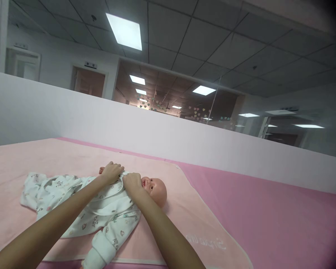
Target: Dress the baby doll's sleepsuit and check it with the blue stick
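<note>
A baby doll (159,188) lies on its back with its head to the right. It wears a white printed baby romper (95,213) that spreads loosely to the left past its legs. My left hand (112,173) is closed on the cloth at the doll's far shoulder, beside the doll's small bare hand (101,170). Close to the doll's chin, my right hand (132,184) has its fingers curled round the romper's neckline. Both sets of fingertips are partly hidden. The near sleeve (105,243) stretches toward me, folded back at its cuff.
Under the doll lies a peach blanket (184,201) with pale edging and lettering. A pink surface (257,201) shows beyond it to the right. Behind runs a low white partition (156,130), with glass, doorways and ceiling lights further back.
</note>
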`<state>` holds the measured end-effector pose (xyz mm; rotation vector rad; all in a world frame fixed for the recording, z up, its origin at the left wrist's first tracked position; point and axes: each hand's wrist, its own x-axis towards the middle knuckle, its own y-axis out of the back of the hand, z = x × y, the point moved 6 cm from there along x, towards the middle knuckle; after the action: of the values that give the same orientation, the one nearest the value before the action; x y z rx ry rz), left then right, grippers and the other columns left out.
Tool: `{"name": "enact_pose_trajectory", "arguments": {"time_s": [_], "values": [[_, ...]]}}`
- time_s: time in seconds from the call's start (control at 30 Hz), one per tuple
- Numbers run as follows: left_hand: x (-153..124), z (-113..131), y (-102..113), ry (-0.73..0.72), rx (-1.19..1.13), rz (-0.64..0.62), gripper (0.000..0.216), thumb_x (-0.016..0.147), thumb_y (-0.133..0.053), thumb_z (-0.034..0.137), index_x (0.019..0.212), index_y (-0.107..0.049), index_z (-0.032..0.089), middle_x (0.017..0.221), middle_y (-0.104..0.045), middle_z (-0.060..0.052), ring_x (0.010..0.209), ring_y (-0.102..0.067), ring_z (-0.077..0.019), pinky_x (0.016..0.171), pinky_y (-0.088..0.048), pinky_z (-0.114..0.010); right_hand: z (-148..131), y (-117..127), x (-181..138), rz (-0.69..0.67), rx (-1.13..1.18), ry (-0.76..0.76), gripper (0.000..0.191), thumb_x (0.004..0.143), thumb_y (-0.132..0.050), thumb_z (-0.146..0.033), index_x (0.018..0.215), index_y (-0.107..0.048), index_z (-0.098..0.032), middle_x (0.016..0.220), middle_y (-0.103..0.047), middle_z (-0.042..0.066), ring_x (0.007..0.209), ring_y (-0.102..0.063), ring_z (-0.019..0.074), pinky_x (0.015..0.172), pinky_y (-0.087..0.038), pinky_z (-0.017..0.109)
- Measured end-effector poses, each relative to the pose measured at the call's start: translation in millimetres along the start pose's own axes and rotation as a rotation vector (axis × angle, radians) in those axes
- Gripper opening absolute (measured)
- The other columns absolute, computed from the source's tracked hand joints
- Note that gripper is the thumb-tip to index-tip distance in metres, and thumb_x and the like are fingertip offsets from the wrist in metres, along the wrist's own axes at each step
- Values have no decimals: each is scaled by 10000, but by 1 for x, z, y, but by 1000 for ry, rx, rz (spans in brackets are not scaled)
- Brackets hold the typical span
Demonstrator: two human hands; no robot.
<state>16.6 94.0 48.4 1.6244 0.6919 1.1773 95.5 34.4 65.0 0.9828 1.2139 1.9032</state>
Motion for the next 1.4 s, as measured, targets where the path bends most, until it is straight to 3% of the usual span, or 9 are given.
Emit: {"name": "enact_pose_trajectory", "arguments": {"time_s": [0.27,0.4,0.47,0.67,0.83,1.0,1.2,1.27,1.4], "values": [[-26,11,10,-95,39,32,145,613,-519,140,736,-587,176,729,-649,-86,772,-596,-263,770,-357,-380,3,0,-4,106,-19,-93,221,851,-407,-89,1015,-551,-123,972,-626,161,906,-602,218,654,-467,301],[-33,13,8,-122,-6,189,155,637,-530,183,783,-584,191,942,-620,-99,960,-528,-281,867,-327,-403,-10,5,-23,278,-46,162,187,866,-387,-119,1001,-513,-154,959,-607,99,897,-551,198,755,-422,341],[-33,8,0,-77,-39,173,179,668,-504,189,836,-565,190,965,-612,-100,973,-526,-267,882,-329,-398,-14,1,-40,304,-40,289,135,842,-413,-104,914,-517,-151,905,-602,79,863,-532,184,789,-390,336],[-30,-3,-15,52,-63,111,197,673,-466,178,863,-521,170,809,-617,-104,833,-569,-276,733,-390,-373,-7,3,-72,333,10,269,270,756,-458,-62,1009,-471,-154,1013,-556,83,869,-503,186,792,-368,331],[-34,-4,-14,43,-180,168,237,741,-466,258,965,-519,201,924,-629,-84,915,-561,-255,805,-373,-355,-15,19,-56,370,16,337,290,868,-368,-121,1121,-457,-232,1293,-438,55,1176,-379,188,966,-299,378],[-37,-10,-12,149,-214,191,264,687,-485,207,946,-534,199,887,-634,-78,921,-567,-258,816,-372,-350,-9,6,-57,246,-4,320,194,778,-447,-103,920,-564,-164,918,-610,64,910,-515,191,1014,-240,455],[-36,-11,-11,188,-249,175,280,671,-475,202,942,-545,209,892,-637,-69,909,-570,-259,799,-372,-350,19,-2,-94,386,32,305,151,702,-463,-87,693,-590,-168,788,-618,63,866,-511,200,1002,-262,420],[-36,-12,-11,194,-248,177,285,670,-463,202,941,-552,208,875,-636,-69,884,-575,-257,783,-373,-349,37,3,-96,479,180,212,195,754,-421,-106,722,-600,-175,824,-628,56,867,-521,180,953,-324,359],[-36,-13,-11,195,-248,186,289,675,-456,216,947,-554,202,889,-635,-76,885,-576,-256,784,-374,-351,95,-1,-88,529,540,-312,283,843,-349,-213,822,-631,-191,879,-654,43,858,-559,165,811,-401,285]]}}
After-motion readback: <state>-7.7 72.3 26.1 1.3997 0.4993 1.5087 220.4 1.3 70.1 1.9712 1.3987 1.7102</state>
